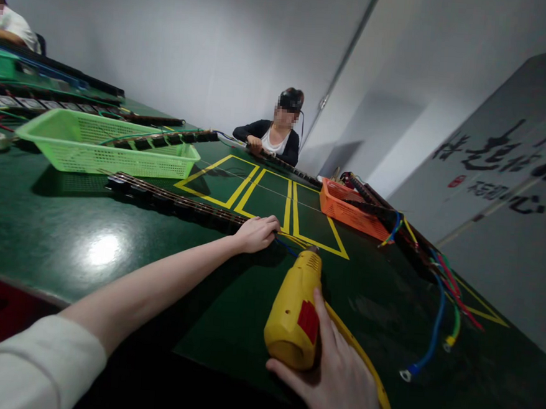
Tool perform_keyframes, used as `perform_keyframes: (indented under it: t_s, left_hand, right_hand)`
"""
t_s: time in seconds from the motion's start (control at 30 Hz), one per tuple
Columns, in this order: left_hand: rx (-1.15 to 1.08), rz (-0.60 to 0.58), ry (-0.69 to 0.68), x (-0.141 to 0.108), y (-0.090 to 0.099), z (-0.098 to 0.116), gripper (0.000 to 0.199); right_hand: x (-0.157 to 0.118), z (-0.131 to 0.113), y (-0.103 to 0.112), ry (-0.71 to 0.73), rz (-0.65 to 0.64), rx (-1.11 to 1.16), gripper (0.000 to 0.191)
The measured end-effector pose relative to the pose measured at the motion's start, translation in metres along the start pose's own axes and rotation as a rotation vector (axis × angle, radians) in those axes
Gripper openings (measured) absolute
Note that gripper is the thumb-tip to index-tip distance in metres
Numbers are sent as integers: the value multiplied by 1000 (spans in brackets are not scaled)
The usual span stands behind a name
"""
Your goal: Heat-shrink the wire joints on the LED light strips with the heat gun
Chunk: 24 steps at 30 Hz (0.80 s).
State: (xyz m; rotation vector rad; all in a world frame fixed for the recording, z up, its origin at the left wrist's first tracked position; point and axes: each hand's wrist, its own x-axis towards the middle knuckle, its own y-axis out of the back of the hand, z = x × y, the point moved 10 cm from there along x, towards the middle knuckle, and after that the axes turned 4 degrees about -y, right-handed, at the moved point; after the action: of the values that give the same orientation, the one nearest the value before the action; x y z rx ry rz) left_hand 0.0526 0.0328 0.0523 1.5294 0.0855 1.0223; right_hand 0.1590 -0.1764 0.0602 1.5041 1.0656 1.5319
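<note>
Right hand [342,384]: closed about a yellow heat gun [290,324], one digit along its side near the red patch, another below its rear end. Handle and remaining fingers hidden; trigger unreadable. Gun over the near part of the green tabletop [28,225], nozzle away from the body and just beside some yellow wires [294,237]; contact or slight gap, not determinable. Yellow cord [383,396] past the wrist, cut off at the lower edge.

Left hand [258,233]: palm down, fingers curled closed over the right end of a long dark strip [174,202]. Exact grip masked by the knuckles. Yellow wires and a blue wire [285,247] out beyond the fingertips, thin, far ends hard to trace.

Strip flat on the tabletop, left end just in front of a light-green basket [70,160]. Inside the basket, a second strip, lower portion obscured by the wall.

Right side: orange basket [356,218], piled with overlapping dark strips, count impossible. Loose cables beyond: blue cable [435,331] with ring terminal plain, red cable tip too blurred to read.

Across: co-worker [277,139] at another strip, one hand visible. Far left: second person [17,24], cropped by the frame edge.
</note>
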Motion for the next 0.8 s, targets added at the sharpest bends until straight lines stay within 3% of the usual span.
perform_keyframes:
  t_s: [0.13,0.3,0.6,0.8]
  left_hand:
    - [-9,-2,25,1,0,-2,26]
    - [-51,-2,99,2,1,-6,26]
    - [-86,-28,174,3,1,-11,28]
    - [-107,-22,185,3,-1,-13,26]
  right_hand:
    - [-4,6,5,31,64,-47,108]
    - [-5,-4,6,36,106,-71,107]
    - [10,-45,-6,104,-13,145,118]
    - [11,-47,-6,92,2,209,122]
